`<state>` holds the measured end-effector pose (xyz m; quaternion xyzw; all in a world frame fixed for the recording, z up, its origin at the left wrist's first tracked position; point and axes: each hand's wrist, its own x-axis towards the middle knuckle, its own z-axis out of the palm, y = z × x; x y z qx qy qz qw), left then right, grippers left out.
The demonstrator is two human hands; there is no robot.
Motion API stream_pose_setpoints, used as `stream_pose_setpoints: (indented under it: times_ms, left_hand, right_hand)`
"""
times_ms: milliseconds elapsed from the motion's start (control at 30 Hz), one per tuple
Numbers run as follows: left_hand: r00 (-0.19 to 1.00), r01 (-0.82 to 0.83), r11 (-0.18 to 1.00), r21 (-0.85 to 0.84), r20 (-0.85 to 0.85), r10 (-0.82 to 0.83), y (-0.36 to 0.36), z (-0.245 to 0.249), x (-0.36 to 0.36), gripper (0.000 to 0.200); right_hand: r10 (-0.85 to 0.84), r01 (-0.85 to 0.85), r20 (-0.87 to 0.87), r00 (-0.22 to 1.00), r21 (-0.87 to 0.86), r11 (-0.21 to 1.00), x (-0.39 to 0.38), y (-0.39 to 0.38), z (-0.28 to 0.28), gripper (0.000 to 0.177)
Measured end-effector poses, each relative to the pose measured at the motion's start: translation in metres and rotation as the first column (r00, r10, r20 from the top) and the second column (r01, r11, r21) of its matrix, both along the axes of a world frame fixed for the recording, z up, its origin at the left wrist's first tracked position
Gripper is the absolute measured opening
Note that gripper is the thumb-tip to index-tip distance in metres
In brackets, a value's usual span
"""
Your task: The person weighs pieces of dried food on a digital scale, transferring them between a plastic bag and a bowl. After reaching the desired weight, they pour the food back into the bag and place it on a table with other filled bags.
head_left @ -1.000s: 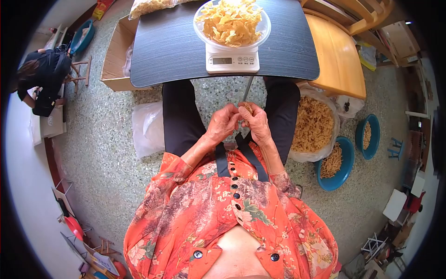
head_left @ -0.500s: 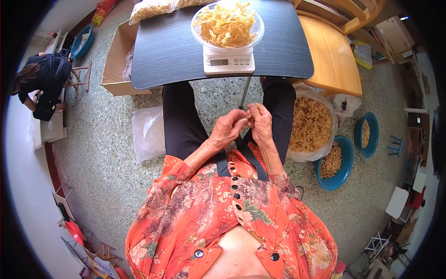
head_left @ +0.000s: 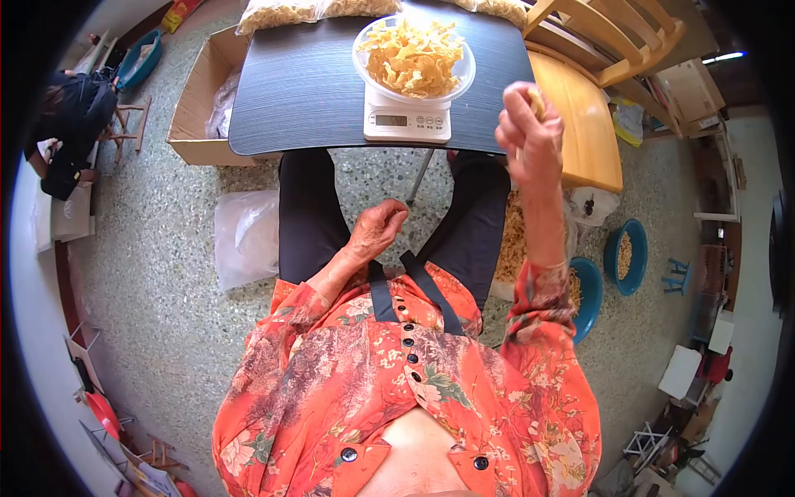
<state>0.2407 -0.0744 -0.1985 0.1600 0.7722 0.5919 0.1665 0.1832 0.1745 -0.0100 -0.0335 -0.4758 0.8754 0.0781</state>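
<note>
My right hand point(head_left: 532, 137) is raised at the right edge of the table, its fingers closed on a dried yellow piece point(head_left: 537, 104). Over my lap, my left hand point(head_left: 379, 229) is curled, and whether anything is inside it is hidden. A clear plastic bowl point(head_left: 362, 69) heaped with dried yellow pieces point(head_left: 414, 56) sits on a white kitchen scale point(head_left: 407, 124); the digits on its display are too blurred to read. Below my right arm, a large bag of browner dried pieces point(head_left: 512, 240) is partly covered.
Filled plastic bags point(head_left: 281, 13) lie along the dark table's point(head_left: 290, 91) far edge. To the left stands a cardboard box point(head_left: 195, 116); to the right, a wooden chair point(head_left: 580, 116). Blue basins point(head_left: 590, 294) rest on the floor. A person point(head_left: 79, 116) sits at far left.
My right hand has left my left hand and risen forward and right to the table's edge, carrying the yellow piece. My left hand stays over my lap. The view has shifted slightly.
</note>
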Motion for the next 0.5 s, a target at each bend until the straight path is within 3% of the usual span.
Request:
stream_pose_setpoints:
  times_ms: [33,67,100,167,200,300,333,467,500]
  left_hand:
    - [1.0,-0.004,1.0,0.006,0.001,0.004,-0.001,-0.003,-0.001,0.01]
    - [1.0,0.003,1.0,-0.003,0.004,-0.003,-0.002,-0.006,-0.003,0.009]
    - [1.0,0.01,1.0,-0.012,0.006,-0.01,-0.003,-0.008,-0.005,0.009]
    - [0.999,-0.004,1.0,-0.002,0.039,0.004,-0.003,-0.009,-0.005,0.008]
    - [0.997,-0.015,1.0,0.003,0.071,0.015,-0.004,-0.01,-0.006,0.008]
    - [0.992,-0.02,1.0,0.021,0.126,0.018,-0.003,-0.008,-0.009,0.009]
    - [0.991,-0.025,0.999,0.022,0.132,0.022,-0.003,-0.008,-0.01,0.009]
    - [0.97,-0.025,1.0,0.017,0.242,0.02,-0.001,-0.003,-0.012,0.012]
    - [0.961,-0.032,0.999,0.026,0.275,0.023,-0.001,-0.005,-0.013,0.013]
  right_hand:
    - [-0.095,0.107,-0.054,0.994,0.33,0.938,-0.013,-0.001,0.012,0.011]
    - [-0.165,0.215,-0.138,0.977,0.614,0.759,-0.024,0.0,0.019,0.013]
    - [-0.161,0.213,-0.139,0.977,0.618,0.757,-0.034,0.001,0.022,0.013]
    - [-0.08,0.278,-0.267,0.96,0.9,0.335,-0.052,0.004,0.025,0.02]
    - [-0.051,0.265,-0.261,0.964,0.924,0.275,-0.061,0.005,0.02,0.023]
    - [0.044,0.319,-0.331,0.943,0.932,0.17,-0.077,0.004,0.007,0.025]
    - [0.026,0.251,-0.257,0.966,0.957,0.148,-0.08,0.005,0.003,0.027]
    - [0.014,0.263,-0.272,0.962,0.942,0.206,-0.086,0.003,-0.001,0.026]
    - [-0.005,0.265,-0.274,0.962,0.926,0.27,-0.087,0.003,0.001,0.026]
